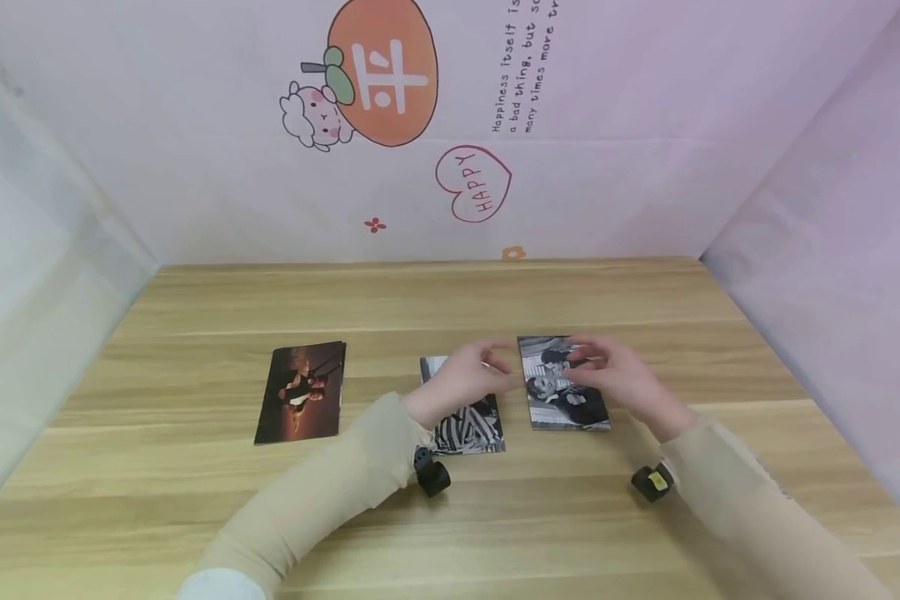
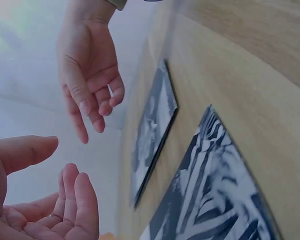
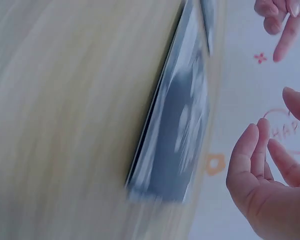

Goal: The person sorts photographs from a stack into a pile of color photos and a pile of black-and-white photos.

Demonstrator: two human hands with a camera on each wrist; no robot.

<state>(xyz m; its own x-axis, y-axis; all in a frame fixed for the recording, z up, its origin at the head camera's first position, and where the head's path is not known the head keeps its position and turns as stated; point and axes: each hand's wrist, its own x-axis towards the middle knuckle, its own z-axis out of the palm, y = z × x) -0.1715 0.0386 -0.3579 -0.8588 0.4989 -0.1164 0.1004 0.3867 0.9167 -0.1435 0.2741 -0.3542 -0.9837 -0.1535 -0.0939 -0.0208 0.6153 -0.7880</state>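
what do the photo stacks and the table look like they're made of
The three photo stacks, colour, striped and black-and-white, look like printed paper or thin card, probably glossy: the wrist view shows thin layered edges and a slight sheen. The table looks like pale wood or wood-grain laminate, with a smooth matte finish and long grain lines; which one cannot be told.

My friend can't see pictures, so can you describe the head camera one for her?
Two open hands, left hand and right hand, hover over two black-and-white photo stacks on a wooden table. A darker photo stack lies apart, further left.
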